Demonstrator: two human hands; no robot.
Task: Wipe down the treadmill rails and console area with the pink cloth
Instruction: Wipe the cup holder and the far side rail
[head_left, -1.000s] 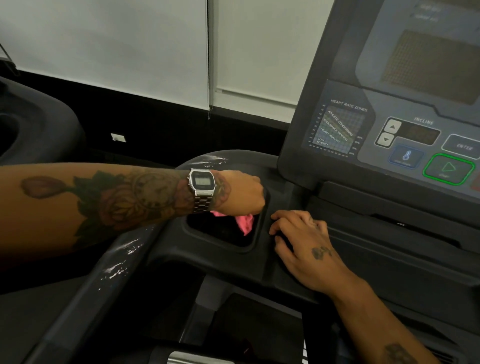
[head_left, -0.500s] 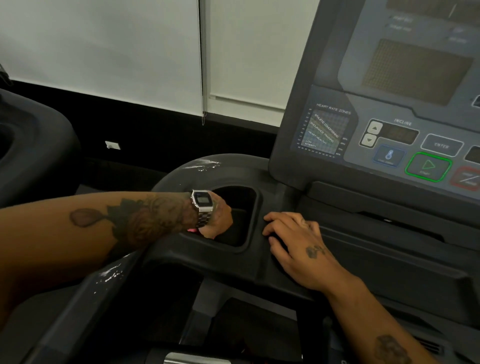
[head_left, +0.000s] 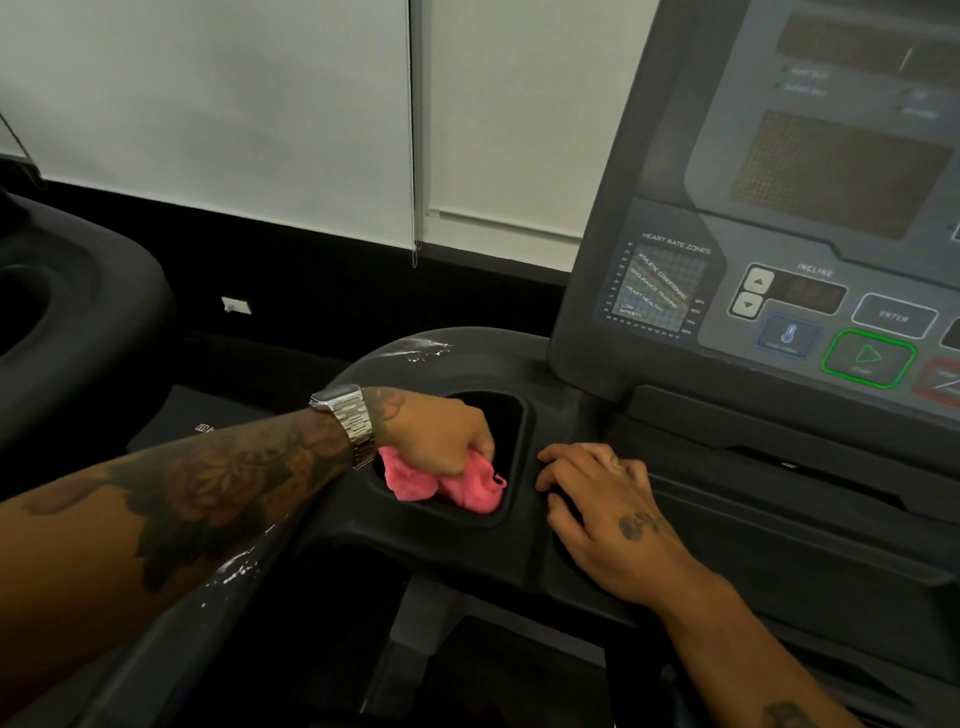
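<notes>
Black cupholder (head_left: 523, 441) contains bunched, crumpled pink cloth (head_left: 470, 491).

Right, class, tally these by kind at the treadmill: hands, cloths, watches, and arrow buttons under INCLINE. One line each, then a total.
Hands: 2, left hand and right hand
Cloths: 1, pink cloth
Watches: 1, watch on the left wrist
Arrow buttons: 2, up button and down button
Total: 6

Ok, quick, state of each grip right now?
The left grip is closed, holding the pink cloth in the cup holder.
The right grip is open, resting on the console housing, holding nothing.
</notes>
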